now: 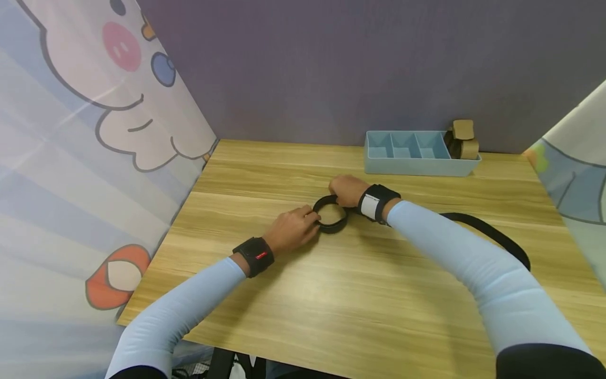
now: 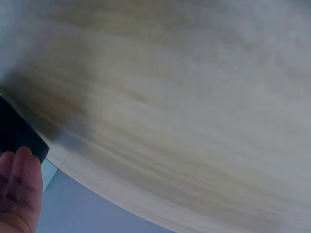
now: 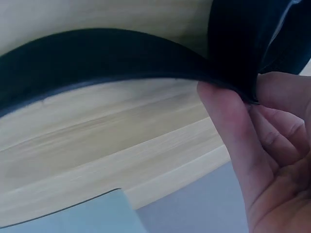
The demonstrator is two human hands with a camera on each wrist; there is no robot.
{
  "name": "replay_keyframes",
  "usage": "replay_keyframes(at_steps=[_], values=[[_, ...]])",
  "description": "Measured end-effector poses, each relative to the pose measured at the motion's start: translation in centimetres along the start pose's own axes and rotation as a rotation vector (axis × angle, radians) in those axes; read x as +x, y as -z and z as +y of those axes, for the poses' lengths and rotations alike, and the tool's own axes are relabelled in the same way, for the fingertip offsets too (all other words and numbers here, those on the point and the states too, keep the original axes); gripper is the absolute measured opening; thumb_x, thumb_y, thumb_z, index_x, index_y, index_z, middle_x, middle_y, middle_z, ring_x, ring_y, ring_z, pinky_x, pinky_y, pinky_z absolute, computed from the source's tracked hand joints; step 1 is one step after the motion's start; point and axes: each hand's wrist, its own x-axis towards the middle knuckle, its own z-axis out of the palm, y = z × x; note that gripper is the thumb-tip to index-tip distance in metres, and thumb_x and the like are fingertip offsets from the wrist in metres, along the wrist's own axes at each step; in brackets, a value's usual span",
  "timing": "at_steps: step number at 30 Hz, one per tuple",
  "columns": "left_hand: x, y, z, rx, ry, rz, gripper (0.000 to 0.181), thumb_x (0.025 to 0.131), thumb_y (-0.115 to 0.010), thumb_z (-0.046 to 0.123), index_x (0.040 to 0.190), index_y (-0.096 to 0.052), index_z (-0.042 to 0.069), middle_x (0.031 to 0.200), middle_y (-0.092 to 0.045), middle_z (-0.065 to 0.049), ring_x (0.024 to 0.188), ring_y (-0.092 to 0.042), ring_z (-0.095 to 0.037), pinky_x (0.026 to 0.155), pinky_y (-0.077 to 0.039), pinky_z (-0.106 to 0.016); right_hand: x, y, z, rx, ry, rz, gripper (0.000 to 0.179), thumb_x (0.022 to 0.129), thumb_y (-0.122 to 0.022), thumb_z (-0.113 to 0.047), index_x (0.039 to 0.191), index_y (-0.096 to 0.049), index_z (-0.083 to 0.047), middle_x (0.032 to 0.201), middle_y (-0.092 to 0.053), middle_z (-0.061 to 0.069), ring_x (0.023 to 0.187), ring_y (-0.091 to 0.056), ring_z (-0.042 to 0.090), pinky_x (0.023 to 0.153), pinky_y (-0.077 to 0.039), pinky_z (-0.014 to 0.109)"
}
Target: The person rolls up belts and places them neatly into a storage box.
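A long black belt [image 1: 492, 232] stands on edge on the table, its left part curled into a round loop [image 1: 333, 228]. At the left side of that loop is my left hand [image 1: 294, 227], its fingertips gripping the band. In the left wrist view, the fingers [image 2: 26, 182] lie against the dark band at the frame's edge. My right hand [image 1: 349, 190] is at the loop's upper right. The right wrist view shows its thumb and forefinger pinching the belt [image 3: 121, 56] where the loop meets the long tail. That tail passes behind the right forearm and curves rightward.
A light blue divided box [image 1: 416, 167] stands at the back of the wooden table [image 1: 284, 173], against a grey panel [image 1: 331, 68]. Tan and brown rolled pieces [image 1: 464, 138] stick up from its right compartment. A printed curtain [image 1: 61, 210] hangs along the left side.
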Motion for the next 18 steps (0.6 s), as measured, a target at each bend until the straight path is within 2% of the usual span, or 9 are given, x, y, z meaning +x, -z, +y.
replay_keyframes(at_steps=[4, 8, 13, 15, 18], values=[[0.0, -0.3, 0.7, -0.001, -0.043, 0.009, 0.031, 0.096, -0.071, 0.022, 0.126, -0.069, 0.012, 0.108, -0.068, -0.004, 0.084, -0.07, -0.014, 0.064, -0.059, -0.028, -0.1, 0.1, 1.3, 0.047, -0.041, 0.033, 0.012, 0.087, -0.073, 0.0, 0.098, -0.076, 0.003, 0.102, -0.077, 0.018, 0.096, -0.072, 0.036, 0.086, -0.059, 0.046], [0.6, -0.8, 2.0, 0.018, -0.09, -0.014, 0.036, 0.098, -0.067, 0.022, 0.133, -0.063, 0.015, 0.103, -0.066, -0.002, 0.078, -0.066, -0.013, 0.059, -0.056, -0.028, -0.2, 0.2, 2.2, 0.113, -0.109, 0.047, 0.013, 0.09, -0.074, -0.003, 0.101, -0.078, 0.002, 0.103, -0.077, 0.019, 0.092, -0.073, 0.035, 0.083, -0.059, 0.046], [2.4, -1.5, 3.7, 0.032, -0.112, -0.138, 0.047, 0.1, -0.062, 0.027, 0.145, -0.053, 0.015, 0.098, -0.07, 0.0, 0.065, -0.06, -0.01, 0.054, -0.054, -0.03, -0.3, 0.5, 2.3, 0.15, -0.137, 0.033, 0.015, 0.092, -0.074, -0.006, 0.104, -0.078, 0.002, 0.107, -0.077, 0.02, 0.09, -0.073, 0.034, 0.081, -0.06, 0.045], [3.3, -1.6, 4.4, 0.014, -0.108, -0.199, 0.052, 0.1, -0.062, 0.028, 0.15, -0.049, 0.015, 0.094, -0.071, 0.001, 0.063, -0.059, -0.009, 0.053, -0.053, -0.03, -0.4, 0.6, 2.3, 0.162, -0.144, 0.027, 0.014, 0.092, -0.074, -0.006, 0.103, -0.078, 0.003, 0.106, -0.077, 0.021, 0.083, -0.074, 0.032, 0.079, -0.061, 0.043], [4.8, -1.7, 5.1, -0.036, -0.083, -0.282, 0.063, 0.101, -0.062, 0.028, 0.158, -0.039, 0.016, 0.077, -0.065, 0.004, 0.057, -0.054, -0.007, 0.049, -0.049, -0.028, -0.6, 0.8, 2.3, 0.187, -0.175, 0.009, 0.016, 0.092, -0.074, -0.006, 0.105, -0.077, 0.004, 0.103, -0.078, 0.023, 0.068, -0.075, 0.026, 0.075, -0.063, 0.039]])
